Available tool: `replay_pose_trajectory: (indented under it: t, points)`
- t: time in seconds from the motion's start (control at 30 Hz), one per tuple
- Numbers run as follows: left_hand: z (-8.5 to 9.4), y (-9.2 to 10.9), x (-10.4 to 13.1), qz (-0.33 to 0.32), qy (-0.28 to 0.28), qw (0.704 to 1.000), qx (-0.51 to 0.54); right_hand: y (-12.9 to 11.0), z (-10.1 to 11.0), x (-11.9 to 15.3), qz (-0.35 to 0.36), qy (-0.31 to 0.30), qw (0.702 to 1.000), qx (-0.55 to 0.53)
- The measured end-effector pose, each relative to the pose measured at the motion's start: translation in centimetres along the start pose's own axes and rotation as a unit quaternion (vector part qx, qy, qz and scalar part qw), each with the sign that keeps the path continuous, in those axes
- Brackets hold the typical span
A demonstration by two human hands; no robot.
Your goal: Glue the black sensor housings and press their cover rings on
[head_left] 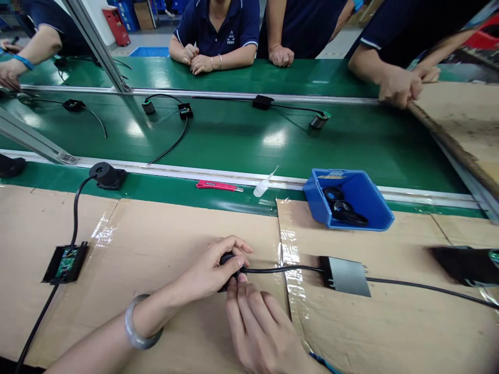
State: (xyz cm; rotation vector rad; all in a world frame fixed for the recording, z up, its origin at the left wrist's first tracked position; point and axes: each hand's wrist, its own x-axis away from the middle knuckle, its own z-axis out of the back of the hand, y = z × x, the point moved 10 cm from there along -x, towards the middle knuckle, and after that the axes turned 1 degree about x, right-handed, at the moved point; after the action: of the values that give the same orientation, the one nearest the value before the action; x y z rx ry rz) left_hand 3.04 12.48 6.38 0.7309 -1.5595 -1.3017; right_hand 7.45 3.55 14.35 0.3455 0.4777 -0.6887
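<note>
A black part [226,258] was held over the cardboard [175,332], at the near middle.
It was clasped in the left hand's [214,265] curled fingers and met by the bunched fingertips of the right hand [261,324]; whether anything was pinched there could not be told. By a cable [280,269] it was joined to a grey-topped box [346,276]. Beyond, a blue bin [374,222] was seen, black rings [343,208] inside.

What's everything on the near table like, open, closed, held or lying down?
Black round part: held in left hand, right hand touching it
Left box: open, green board showing
Gray-topped box: lying, no board showing
Blue bin: open, black rings inside
Red cutter: lying, metal tip out
</note>
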Motion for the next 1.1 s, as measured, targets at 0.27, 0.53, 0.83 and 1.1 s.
replay_pose_trajectory:
  t: [0.27, 0.53, 0.83, 1.1]
  points:
    - [-0.9, -1.0, -0.3, 0.072, -0.027, 0.996, 0.049, 0.3, 0.3, -0.2, -0.030, 0.046, 0.997, -0.046]
    - [0.9, 0.5, 1.8, -0.029, -0.070, 0.991, -0.110, 2.5, 0.1, 0.9, -0.038, 0.022, 0.993, -0.113]
    - [-0.6, -1.4, 7.2, 0.032, 0.047, 0.985, -0.166, 5.6, -3.7, 5.8, -0.286, -0.062, 0.893, -0.342]
    - [-0.4, -0.1, 6.0, 0.000, 0.038, 0.996, -0.087, 3.9, -5.4, 5.1, -0.341, -0.051, 0.777, -0.526]
